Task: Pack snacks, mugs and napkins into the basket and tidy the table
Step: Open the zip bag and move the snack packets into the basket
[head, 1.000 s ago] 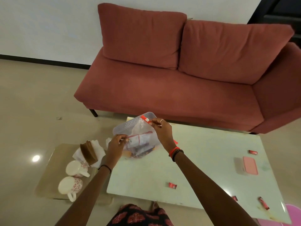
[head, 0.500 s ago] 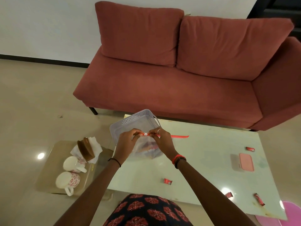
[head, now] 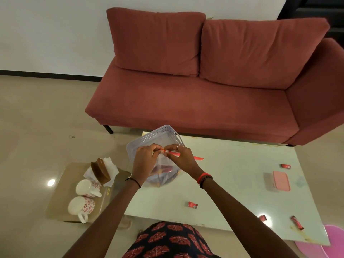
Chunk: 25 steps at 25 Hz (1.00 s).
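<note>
Closest to the camera is a dark lap cloth (head: 167,241) with red flowers. Just past it is the pale green desk (head: 232,183). Small red snack packs lie on the desk: one (head: 192,205) near the middle front, two (head: 262,218) (head: 297,222) at the right front, and one (head: 286,166) farther back on the right. They have some white marks, but the writing is too small to read. A pink box (head: 281,181) lies flat on the right side of the desk. To the left, on a low brown side desk (head: 61,198), stand two white mugs with red flowers, one (head: 81,206) in front and one (head: 87,188) behind it. Behind the mugs is a brown holder (head: 99,170) with white napkins (head: 111,164). Both arms reach forward over the desk. The left hand (head: 145,161) and the right hand (head: 183,158) are closed, pinching the top of a clear bag (head: 163,174) between them. A red strip (head: 186,156) runs along the bag top and sticks out to the right past the right hand. The bag has red and dark snacks inside and sits on the desk, touching the front of a white basket (head: 158,135) with little holes. The basket is at the back left corner of the desk. Behind the desk is a red sofa (head: 195,99) with two back cushions, against a white wall (head: 52,30). A pink round thing (head: 323,244) shows on the floor at the right front corner.
</note>
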Motion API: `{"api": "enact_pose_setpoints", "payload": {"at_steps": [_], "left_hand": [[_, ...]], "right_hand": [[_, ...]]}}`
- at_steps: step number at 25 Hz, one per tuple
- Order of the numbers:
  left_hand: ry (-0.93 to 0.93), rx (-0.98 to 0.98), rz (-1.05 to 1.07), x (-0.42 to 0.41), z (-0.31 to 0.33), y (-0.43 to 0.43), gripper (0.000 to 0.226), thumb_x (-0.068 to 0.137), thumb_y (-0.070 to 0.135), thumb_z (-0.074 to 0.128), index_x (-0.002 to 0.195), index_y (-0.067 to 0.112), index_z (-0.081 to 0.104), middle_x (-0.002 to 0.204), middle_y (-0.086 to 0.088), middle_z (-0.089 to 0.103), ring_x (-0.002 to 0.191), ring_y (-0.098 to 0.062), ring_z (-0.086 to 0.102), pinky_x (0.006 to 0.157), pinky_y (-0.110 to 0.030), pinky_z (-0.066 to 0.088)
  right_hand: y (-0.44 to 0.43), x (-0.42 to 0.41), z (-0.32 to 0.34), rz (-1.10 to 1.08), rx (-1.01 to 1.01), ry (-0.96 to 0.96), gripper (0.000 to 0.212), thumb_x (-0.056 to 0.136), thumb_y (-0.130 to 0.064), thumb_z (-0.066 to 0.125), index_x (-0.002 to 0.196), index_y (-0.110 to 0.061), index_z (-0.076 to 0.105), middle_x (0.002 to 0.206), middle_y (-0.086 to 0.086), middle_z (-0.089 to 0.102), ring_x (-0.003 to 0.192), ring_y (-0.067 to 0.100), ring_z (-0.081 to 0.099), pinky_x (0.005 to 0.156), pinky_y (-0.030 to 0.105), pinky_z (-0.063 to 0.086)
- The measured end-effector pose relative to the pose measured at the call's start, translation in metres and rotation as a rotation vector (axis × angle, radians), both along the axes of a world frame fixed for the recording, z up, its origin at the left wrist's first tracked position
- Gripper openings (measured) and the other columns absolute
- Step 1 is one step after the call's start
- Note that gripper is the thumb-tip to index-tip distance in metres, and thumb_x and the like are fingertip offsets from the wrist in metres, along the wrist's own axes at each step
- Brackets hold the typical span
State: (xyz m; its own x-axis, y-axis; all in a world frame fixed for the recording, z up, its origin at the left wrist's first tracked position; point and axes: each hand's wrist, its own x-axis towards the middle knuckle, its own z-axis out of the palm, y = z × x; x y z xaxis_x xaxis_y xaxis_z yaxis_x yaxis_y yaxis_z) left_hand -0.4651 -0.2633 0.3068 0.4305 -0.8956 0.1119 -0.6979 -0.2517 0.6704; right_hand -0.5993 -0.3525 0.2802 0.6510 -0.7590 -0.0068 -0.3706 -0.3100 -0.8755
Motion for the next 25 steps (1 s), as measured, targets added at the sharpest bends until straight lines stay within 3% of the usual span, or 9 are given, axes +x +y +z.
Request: {"api": "enact_pose_setpoints", "payload": {"at_steps": [6, 10, 12, 16, 21, 25], "left_hand": [[-0.053, -0.008, 0.040, 0.002, 0.004, 0.003, 0.016, 0.089, 0.024, 0.058, 0.090, 0.014, 0.071, 0.086, -0.001, 0.075, 0.081, -0.017, 0.067, 0.087, -0.041, 0.051], [-0.054, -0.101, 0.089, 0.009, 0.013, 0.007, 0.010, 0.086, 0.021, 0.063, 0.086, 0.016, 0.071, 0.084, 0.001, 0.075, 0.078, -0.017, 0.068, 0.085, -0.027, 0.049], [-0.048, -0.116, 0.110, 0.014, 0.016, 0.008, 0.010, 0.086, 0.024, 0.063, 0.088, 0.016, 0.071, 0.085, 0.001, 0.075, 0.079, -0.018, 0.067, 0.086, -0.037, 0.051], [-0.035, -0.106, 0.149, 0.021, 0.019, 0.010, 0.016, 0.087, 0.027, 0.062, 0.092, 0.014, 0.070, 0.090, -0.003, 0.075, 0.084, -0.020, 0.066, 0.088, -0.047, 0.051], [-0.038, -0.114, 0.208, 0.029, 0.024, 0.015, 0.024, 0.088, 0.032, 0.059, 0.095, 0.011, 0.070, 0.092, -0.005, 0.074, 0.087, -0.022, 0.065, 0.090, -0.044, 0.051], [-0.046, -0.122, 0.146, 0.022, 0.028, 0.011, 0.017, 0.088, 0.026, 0.060, 0.092, 0.013, 0.070, 0.091, -0.003, 0.074, 0.086, -0.022, 0.065, 0.090, -0.043, 0.048]], "right_hand": [[-0.007, 0.000, 0.007, 0.032, -0.127, 0.062, 0.014, 0.087, -0.017, 0.064, 0.095, -0.013, 0.075, 0.099, 0.003, 0.074, 0.090, 0.010, 0.063, 0.079, 0.009, 0.040], [-0.023, -0.025, 0.002, -0.044, -0.156, 0.128, 0.014, 0.087, -0.017, 0.064, 0.094, -0.013, 0.075, 0.101, 0.002, 0.074, 0.097, 0.018, 0.064, 0.086, 0.024, 0.047], [-0.033, -0.041, -0.003, -0.082, -0.159, 0.178, 0.014, 0.086, -0.020, 0.065, 0.095, -0.014, 0.075, 0.103, 0.002, 0.074, 0.100, 0.019, 0.063, 0.090, 0.030, 0.048], [-0.043, -0.068, -0.014, -0.140, -0.140, 0.241, 0.014, 0.086, -0.023, 0.065, 0.094, -0.015, 0.074, 0.104, -0.001, 0.074, 0.103, 0.017, 0.061, 0.089, 0.025, 0.043], [-0.053, -0.097, -0.023, -0.226, -0.047, 0.205, 0.009, 0.086, -0.021, 0.065, 0.089, -0.017, 0.074, 0.101, -0.005, 0.074, 0.102, 0.013, 0.064, 0.091, 0.022, 0.042], [-0.055, -0.107, -0.022, -0.138, -0.008, 0.241, 0.010, 0.084, -0.016, 0.068, 0.091, -0.012, 0.074, 0.102, 0.002, 0.074, 0.100, 0.017, 0.065, 0.094, 0.025, 0.045]]}}
